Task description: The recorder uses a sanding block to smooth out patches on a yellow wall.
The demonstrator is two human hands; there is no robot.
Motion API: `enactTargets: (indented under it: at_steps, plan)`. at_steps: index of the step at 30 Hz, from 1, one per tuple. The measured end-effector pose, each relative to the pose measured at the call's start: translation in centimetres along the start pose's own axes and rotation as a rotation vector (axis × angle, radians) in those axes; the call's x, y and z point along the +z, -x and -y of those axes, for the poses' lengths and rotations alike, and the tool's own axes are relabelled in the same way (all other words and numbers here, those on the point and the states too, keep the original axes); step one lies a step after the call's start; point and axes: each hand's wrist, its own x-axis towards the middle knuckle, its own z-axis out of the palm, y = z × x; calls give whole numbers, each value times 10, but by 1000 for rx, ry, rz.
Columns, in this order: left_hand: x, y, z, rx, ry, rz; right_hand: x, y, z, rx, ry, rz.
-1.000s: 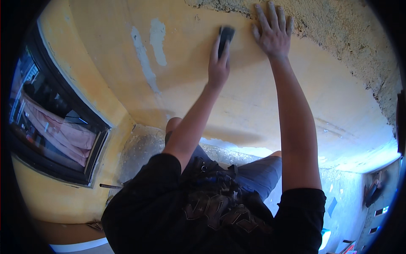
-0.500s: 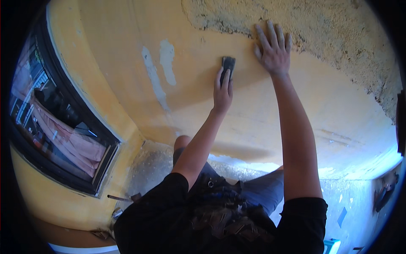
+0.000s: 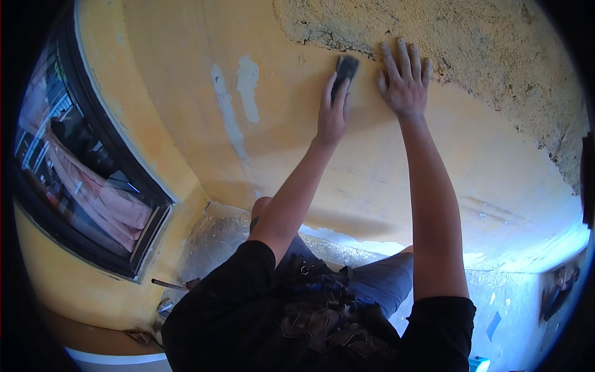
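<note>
Your L hand (image 3: 333, 121) grips the dark block (image 3: 347, 73) against the yellow wall (image 3: 186, 68), w/ R hand (image 3: 406, 93) empty, splayed there, prob. bracing you.

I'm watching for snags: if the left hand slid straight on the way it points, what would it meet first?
Leading with the dark block it holds, the left hand would probably meet the rough wall patch at its ragged edge; depth is unclear.
</note>
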Motion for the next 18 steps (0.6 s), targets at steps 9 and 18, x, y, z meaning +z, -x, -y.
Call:
enactTargets:
  at_steps: [9, 18]
  plan:
    - [-1, 51, 2, -67, -27, 50, -3, -2, 1, -11, 6, -2]
    - [-6, 43, 6, -72, -60, -39, -7, -3, 1, -10, 2, -5]
